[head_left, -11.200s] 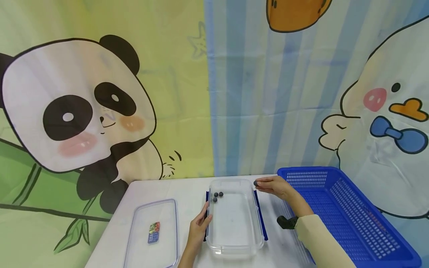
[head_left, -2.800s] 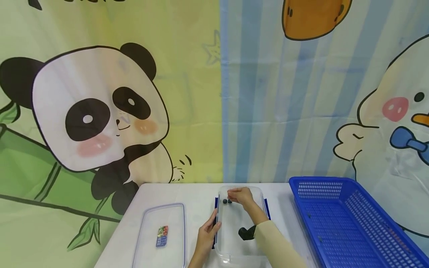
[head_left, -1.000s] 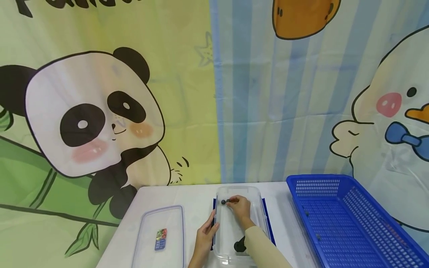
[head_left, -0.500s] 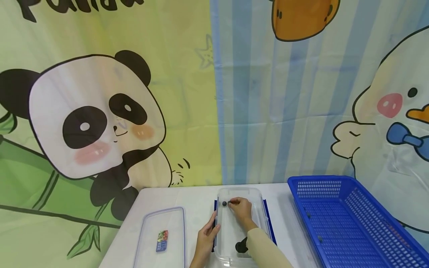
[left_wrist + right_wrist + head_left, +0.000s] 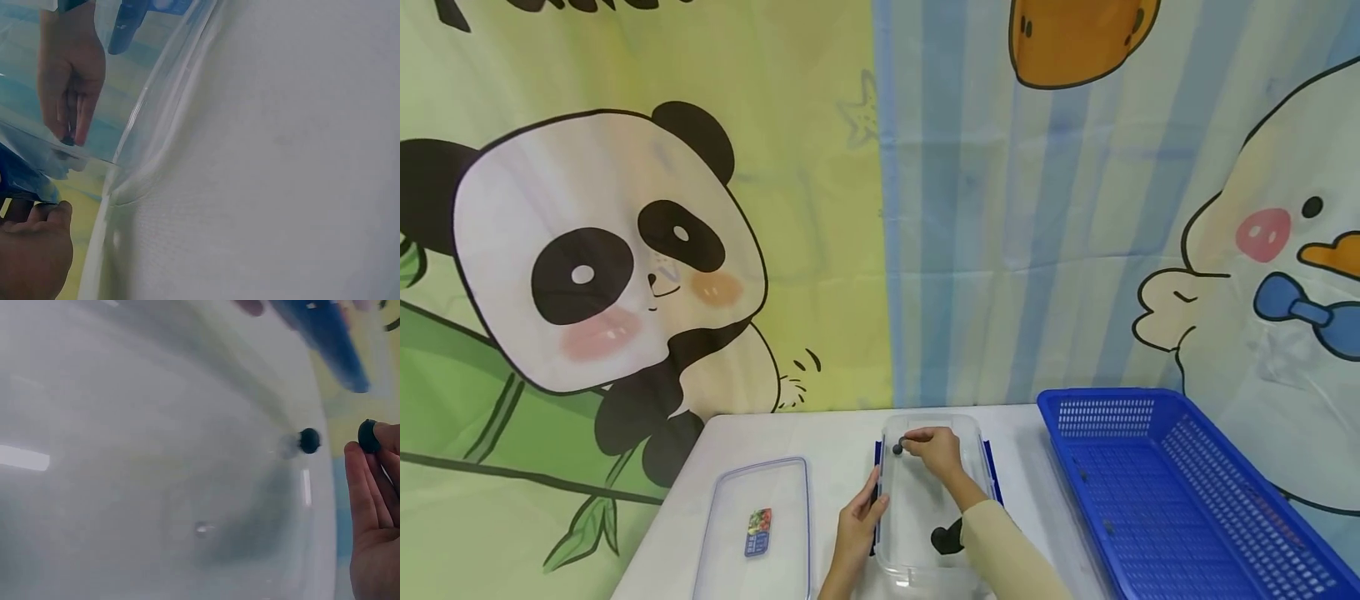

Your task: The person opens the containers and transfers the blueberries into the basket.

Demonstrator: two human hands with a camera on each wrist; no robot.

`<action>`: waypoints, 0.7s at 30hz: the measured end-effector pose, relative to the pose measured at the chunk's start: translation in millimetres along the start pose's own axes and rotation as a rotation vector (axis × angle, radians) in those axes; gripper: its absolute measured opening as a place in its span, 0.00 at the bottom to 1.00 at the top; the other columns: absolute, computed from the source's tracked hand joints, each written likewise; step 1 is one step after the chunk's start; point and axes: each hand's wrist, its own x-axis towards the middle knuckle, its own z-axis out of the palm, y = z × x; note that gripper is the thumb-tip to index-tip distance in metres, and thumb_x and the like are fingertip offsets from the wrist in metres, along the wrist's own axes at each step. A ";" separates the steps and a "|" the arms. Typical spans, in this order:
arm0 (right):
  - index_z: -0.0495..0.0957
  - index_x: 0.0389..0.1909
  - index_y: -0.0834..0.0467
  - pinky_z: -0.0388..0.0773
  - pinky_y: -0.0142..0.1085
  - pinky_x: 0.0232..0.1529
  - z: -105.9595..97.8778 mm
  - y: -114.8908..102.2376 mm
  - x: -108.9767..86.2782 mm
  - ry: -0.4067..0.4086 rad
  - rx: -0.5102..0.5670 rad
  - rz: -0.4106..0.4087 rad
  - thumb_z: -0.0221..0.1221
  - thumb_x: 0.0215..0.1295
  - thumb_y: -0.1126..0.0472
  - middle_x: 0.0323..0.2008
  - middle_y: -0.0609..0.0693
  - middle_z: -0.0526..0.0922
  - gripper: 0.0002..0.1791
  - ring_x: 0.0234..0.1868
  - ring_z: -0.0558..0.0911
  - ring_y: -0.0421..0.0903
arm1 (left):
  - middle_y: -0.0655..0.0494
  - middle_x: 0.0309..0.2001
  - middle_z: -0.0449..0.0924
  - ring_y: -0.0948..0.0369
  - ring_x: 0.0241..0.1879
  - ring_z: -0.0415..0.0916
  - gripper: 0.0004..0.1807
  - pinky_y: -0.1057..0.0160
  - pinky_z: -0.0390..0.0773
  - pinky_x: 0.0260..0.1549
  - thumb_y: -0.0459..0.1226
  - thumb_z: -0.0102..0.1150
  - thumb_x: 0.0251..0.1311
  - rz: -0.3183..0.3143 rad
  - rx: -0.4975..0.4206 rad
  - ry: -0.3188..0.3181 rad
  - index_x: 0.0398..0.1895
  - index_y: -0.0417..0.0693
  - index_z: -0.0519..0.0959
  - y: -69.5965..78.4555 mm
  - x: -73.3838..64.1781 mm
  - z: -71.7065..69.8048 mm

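A clear plastic container (image 5: pixel 925 542) with blue side latches stands on the white table. My left hand (image 5: pixel 854 525) grips its left side; in the left wrist view curled fingers (image 5: pixel 59 215) lie by a blue latch. Over the far left corner, my right hand (image 5: pixel 942 450) pinches a small dark ball, seemingly a blueberry (image 5: pixel 369 436), between thumb and fingertips. Another blueberry (image 5: pixel 309 440) lies in that corner of the container, just below the fingertips. The held berry is small and partly covered in the head view.
A clear lid (image 5: pixel 808 500) with a fruit-printed label (image 5: pixel 758 533) lies flat to the left. At the right stands a large blue mesh basket (image 5: pixel 1172 467), with two small dark spots near its left wall. A printed curtain (image 5: pixel 955 250) hangs behind the table.
Half a second ago my right hand was down by the second berry; now it has raised it slightly and moved left. Three berries lay in the container 11 seconds ago. My left hand stays put.
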 end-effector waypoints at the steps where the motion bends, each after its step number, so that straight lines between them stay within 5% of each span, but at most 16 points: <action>1: 0.85 0.33 0.58 0.82 0.39 0.36 -2.6 -4.6 0.8 -0.012 0.044 0.023 0.68 0.51 0.60 0.30 0.50 0.85 0.08 0.31 0.83 0.43 | 0.50 0.66 0.58 0.54 0.66 0.51 0.27 0.74 0.58 0.59 0.35 0.54 0.63 0.009 0.012 0.005 0.64 0.38 0.63 0.7 0.6 -0.6; 9: 0.80 0.43 0.69 0.81 0.39 0.43 -55.1 -34.9 11.7 -0.059 0.444 0.093 0.66 0.53 0.65 0.37 0.59 0.83 0.17 0.38 0.84 0.49 | 0.48 0.66 0.59 0.52 0.65 0.52 0.28 0.77 0.59 0.57 0.35 0.56 0.61 0.012 0.008 0.003 0.64 0.36 0.63 -2.0 -0.7 -0.9; 16: 0.72 0.53 0.73 0.76 0.40 0.51 -139.5 -34.2 21.0 -0.101 0.480 0.069 0.63 0.57 0.64 0.40 0.55 0.83 0.24 0.41 0.83 0.45 | 0.46 0.65 0.59 0.52 0.65 0.52 0.26 0.79 0.59 0.56 0.32 0.55 0.61 0.032 -0.007 0.025 0.62 0.34 0.63 -2.9 0.2 -1.7; 21: 0.72 0.54 0.70 0.76 0.39 0.51 -199.0 -5.7 24.4 -0.054 0.420 0.058 0.64 0.55 0.60 0.43 0.53 0.82 0.27 0.41 0.83 0.42 | 0.47 0.65 0.60 0.55 0.64 0.53 0.26 0.79 0.59 0.56 0.31 0.55 0.60 0.040 -0.015 0.024 0.62 0.34 0.64 -2.2 1.8 -1.5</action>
